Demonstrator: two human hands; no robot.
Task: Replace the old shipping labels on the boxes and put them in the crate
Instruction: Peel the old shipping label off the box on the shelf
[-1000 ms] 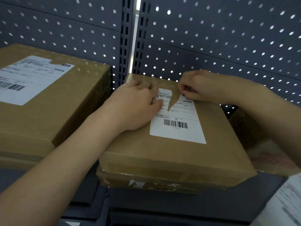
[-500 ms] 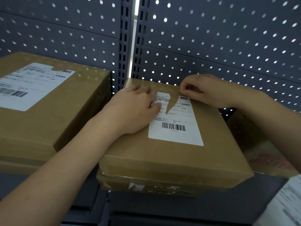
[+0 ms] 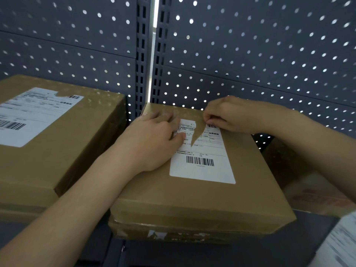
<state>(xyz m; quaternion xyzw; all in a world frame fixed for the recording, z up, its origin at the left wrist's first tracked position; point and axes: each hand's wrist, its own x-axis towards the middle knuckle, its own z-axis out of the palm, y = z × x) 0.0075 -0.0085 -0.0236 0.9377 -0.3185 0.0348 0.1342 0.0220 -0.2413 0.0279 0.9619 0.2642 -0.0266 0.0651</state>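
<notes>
Left hand (image 3: pixel 154 140) lies flat, fingers straight, pressing down on top of the brown box (image 3: pixel 192 201), with its fingertips over the left edge of the white shipping label (image 3: pixel 202 170). Right hand (image 3: pixel 229 114) is up at the label's far right corner, fingers curled tight, pinching at that top edge. And look at the label: a jagged tear runs down from its top edge, with bare cardboard showing in a wedge between the two hands. The barcode lower down is whole. That box sits on another flat carton (image 3: pixel 158 235), on a dark shelf (image 3: pixel 250 253) against a perforated back panel (image 3: pixel 250 54). Off to the left, across a gap, a second box (image 3: pixel 57 160) carries its own label (image 3: pixel 28 120), with a bite missing from its top edge. In the lower right corner is a blurred printed sheet (image 3: pixel 342 245).
</notes>
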